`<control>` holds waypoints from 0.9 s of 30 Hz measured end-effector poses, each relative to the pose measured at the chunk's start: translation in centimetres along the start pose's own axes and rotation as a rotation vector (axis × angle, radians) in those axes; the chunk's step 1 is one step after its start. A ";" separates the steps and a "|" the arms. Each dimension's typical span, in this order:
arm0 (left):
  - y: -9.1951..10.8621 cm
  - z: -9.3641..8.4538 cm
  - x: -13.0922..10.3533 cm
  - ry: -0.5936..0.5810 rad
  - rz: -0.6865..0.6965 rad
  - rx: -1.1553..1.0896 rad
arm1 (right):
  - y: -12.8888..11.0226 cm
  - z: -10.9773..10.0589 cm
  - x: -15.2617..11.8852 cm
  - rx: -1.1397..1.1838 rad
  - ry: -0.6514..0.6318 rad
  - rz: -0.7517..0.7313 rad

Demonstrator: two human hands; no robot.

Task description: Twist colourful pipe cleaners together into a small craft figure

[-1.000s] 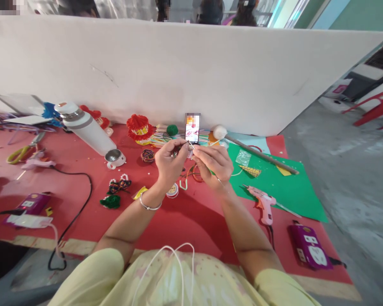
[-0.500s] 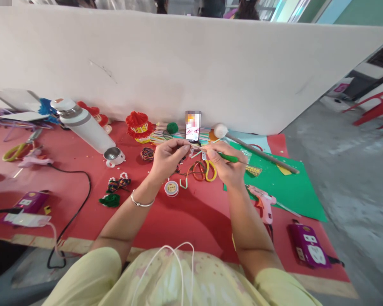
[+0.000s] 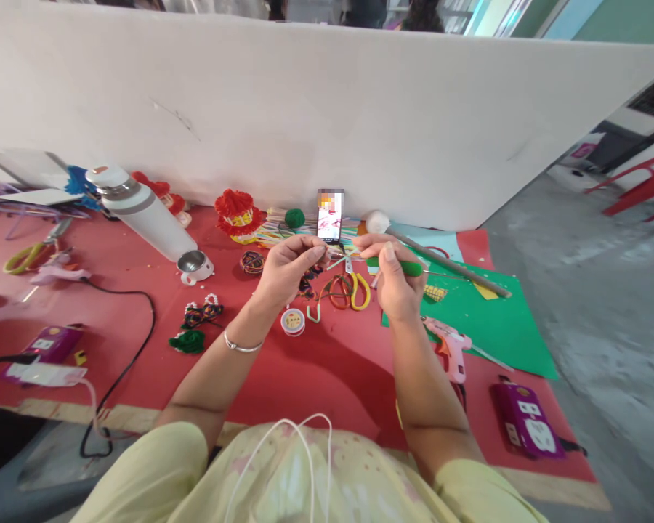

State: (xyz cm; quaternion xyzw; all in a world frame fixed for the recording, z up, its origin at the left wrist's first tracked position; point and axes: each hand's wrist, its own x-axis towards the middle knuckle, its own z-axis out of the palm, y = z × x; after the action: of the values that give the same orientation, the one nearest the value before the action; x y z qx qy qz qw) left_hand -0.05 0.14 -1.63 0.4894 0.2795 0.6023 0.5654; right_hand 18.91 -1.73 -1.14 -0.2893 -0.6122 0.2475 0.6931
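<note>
My left hand (image 3: 291, 270) pinches something small at its fingertips, with dark multicoloured yarn (image 3: 309, 282) hanging just beside the fingers. In my right hand (image 3: 399, 280) is a thin tool with a green handle (image 3: 411, 269), its shaft pointing out to the right. The two hands face each other, a little apart. Beneath and between them lie yellow-handled scissors (image 3: 360, 290). Nearer me is a small round spool (image 3: 293, 322). A propped phone (image 3: 330, 216) with a lit screen stands behind the hands.
At left are a white bottle (image 3: 144, 218), a steel cup (image 3: 195, 266) and a purple power block (image 3: 57, 345) with cables. A pink glue gun (image 3: 451, 349), green sheet (image 3: 501, 319) and another purple block (image 3: 526, 420) lie right. A white board (image 3: 305, 109) rises behind.
My right hand has moved slightly right, away from my left hand, taking the green-handled tool with it. My left hand has barely moved. More of the dark yarn shows beside it.
</note>
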 end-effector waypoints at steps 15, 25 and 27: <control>-0.7 0.4 -0.8 0.041 0.425 0.616 | 0.9 -0.6 -0.5 -0.523 -0.309 -0.167; -0.5 0.4 -1.1 0.038 0.300 0.542 | 1.2 -0.7 -0.5 -0.513 -0.363 -0.166; -0.5 0.4 -1.1 0.041 0.254 0.491 | 1.0 -0.6 -0.4 -0.513 -0.358 -0.160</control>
State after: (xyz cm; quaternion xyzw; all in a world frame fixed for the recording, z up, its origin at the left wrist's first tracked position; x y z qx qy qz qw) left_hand 0.43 -0.90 -2.23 0.6306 0.3650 0.5923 0.3439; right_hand 19.47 -1.37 -2.21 -0.3575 -0.7875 0.0770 0.4962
